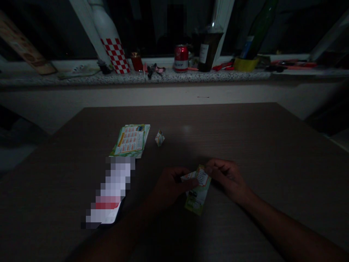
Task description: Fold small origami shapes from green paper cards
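Observation:
Between my hands is a partly folded printed paper sheet (198, 196), green and white with small text. My left hand (171, 185) grips its left side, thumb lying across the front. At the upper right corner, my right hand (227, 178) pinches the paper's edge between thumb and fingers. A white flap with print shows beside the left thumb. Farther off on the table stands a small folded paper shape (159, 138), pointed at top and bottom. To its left lies a stack of printed calendar sheets (129, 140) with green borders.
A phone (111, 216) with a lit, blurred-out screen lies left on the dark wooden table (245, 134). Along the stone windowsill (152, 77) stand a red-checkered bottle (116, 54), a small red jar (136, 62), a red can (181, 58), a dark bottle (207, 51) and a green bottle (256, 32).

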Action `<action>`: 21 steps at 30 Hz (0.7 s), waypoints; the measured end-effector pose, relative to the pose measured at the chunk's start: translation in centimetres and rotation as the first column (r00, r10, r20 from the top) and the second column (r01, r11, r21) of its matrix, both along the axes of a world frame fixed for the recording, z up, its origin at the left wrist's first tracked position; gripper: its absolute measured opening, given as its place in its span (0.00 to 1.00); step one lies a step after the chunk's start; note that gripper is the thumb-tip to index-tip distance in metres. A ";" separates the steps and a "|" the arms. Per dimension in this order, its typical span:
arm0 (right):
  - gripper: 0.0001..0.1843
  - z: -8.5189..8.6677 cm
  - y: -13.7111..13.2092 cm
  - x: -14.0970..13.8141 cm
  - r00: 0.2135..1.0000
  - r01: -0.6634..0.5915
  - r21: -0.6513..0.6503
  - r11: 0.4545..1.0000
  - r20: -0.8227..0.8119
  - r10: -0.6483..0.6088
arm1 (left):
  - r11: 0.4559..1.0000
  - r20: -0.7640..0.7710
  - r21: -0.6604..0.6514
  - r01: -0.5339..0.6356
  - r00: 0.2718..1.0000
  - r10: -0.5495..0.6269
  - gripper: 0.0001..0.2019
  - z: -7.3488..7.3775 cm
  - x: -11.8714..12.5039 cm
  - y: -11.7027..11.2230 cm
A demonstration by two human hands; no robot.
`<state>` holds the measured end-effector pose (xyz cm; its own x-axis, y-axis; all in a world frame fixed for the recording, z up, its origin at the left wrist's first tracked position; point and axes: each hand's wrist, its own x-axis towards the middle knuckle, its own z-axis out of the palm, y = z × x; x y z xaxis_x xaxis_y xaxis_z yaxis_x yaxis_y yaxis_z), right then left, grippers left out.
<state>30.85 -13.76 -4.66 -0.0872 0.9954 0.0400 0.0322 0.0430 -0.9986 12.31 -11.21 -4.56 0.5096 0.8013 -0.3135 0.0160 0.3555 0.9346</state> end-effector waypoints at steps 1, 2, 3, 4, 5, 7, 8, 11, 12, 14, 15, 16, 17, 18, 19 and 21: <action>0.16 0.0 0.0 0.0 1.000 -0.029 -0.013 1.000 -0.003 0.029 | 1.000 0.005 -0.008 -0.007 1.000 0.007 0.12 0.1 0.0 0.0; 0.17 0.0 0.0 -0.1 0.998 -0.055 -0.018 0.998 0.001 0.055 | 1.000 0.012 -0.007 -0.003 1.000 0.003 0.12 0.1 0.1 0.0; 0.17 0.0 -0.1 -0.1 0.997 -0.076 -0.019 0.997 0.009 0.076 | 1.000 0.019 -0.003 0.007 1.000 -0.007 0.13 0.2 0.1 0.0; 0.18 0.1 -0.1 -0.1 0.996 -0.087 -0.016 0.996 0.020 0.087 | 1.000 0.024 0.005 0.019 1.000 -0.019 0.13 0.2 0.1 0.0; 0.18 0.2 -0.1 -0.1 0.995 -0.092 -0.011 0.996 0.027 0.092 | 1.000 0.026 0.016 0.025 0.999 -0.025 0.13 0.2 0.2 0.0; 0.19 0.3 -0.1 -0.1 0.996 -0.088 -0.007 0.996 0.023 0.088 | 0.999 0.028 0.034 0.022 0.999 -0.023 0.13 0.1 0.2 0.1; 0.18 0.3 -0.1 -0.1 0.996 -0.087 -0.012 0.996 0.010 0.087 | 0.999 0.032 0.035 0.011 0.999 -0.012 0.13 0.1 0.2 0.1; 0.17 0.1 0.0 -0.2 0.991 -0.120 -0.019 0.993 -0.054 0.119 | 1.000 0.059 0.023 -0.019 0.998 0.018 0.12 0.0 0.1 0.1; 0.16 0.0 0.0 -0.2 0.987 -0.143 -0.015 0.990 -0.075 0.142 | 0.999 0.063 0.026 -0.031 0.998 0.029 0.12 -0.1 0.1 0.1; 0.15 -0.2 -0.1 -0.3 0.974 -0.210 -0.003 0.978 -0.090 0.209 | 0.997 0.068 0.043 -0.059 0.996 0.056 0.11 -0.1 0.1 0.1; 0.14 -0.3 -0.1 -0.3 0.965 -0.247 0.001 0.969 -0.086 0.246 | 0.996 0.073 0.049 -0.069 0.995 0.065 0.11 -0.1 0.1 0.1; 0.13 -0.5 -0.1 -0.3 0.957 -0.279 0.002 0.960 -0.078 0.278 | 0.996 0.076 0.052 -0.072 0.995 0.068 0.11 -0.1 0.1 0.1; 0.12 -0.6 -0.2 -0.3 0.951 -0.301 0.002 0.954 -0.069 0.300 | 0.996 0.079 0.050 -0.073 0.995 0.068 0.11 0.0 0.2 0.1; 0.11 -0.6 -0.2 -0.3 0.949 -0.308 0.004 0.951 -0.060 0.308 | 0.996 0.082 0.045 -0.072 0.994 0.068 0.11 0.0 0.2 0.1; 0.11 -0.7 -0.3 -0.3 0.952 -0.302 0.007 0.953 -0.056 0.302 | 0.997 0.084 0.039 -0.071 0.994 0.067 0.11 0.0 0.2 0.1; 0.11 -0.8 -0.4 -0.4 0.962 -0.268 0.013 0.963 -0.050 0.269 | 0.996 0.082 0.036 -0.083 0.993 0.080 0.12 0.1 0.3 0.0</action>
<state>30.50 -14.12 -5.44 -0.3488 0.9355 0.0571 -0.0320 0.0490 -0.9983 12.61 -11.19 -4.47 0.4642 0.8520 -0.2420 -0.0871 0.3158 0.9448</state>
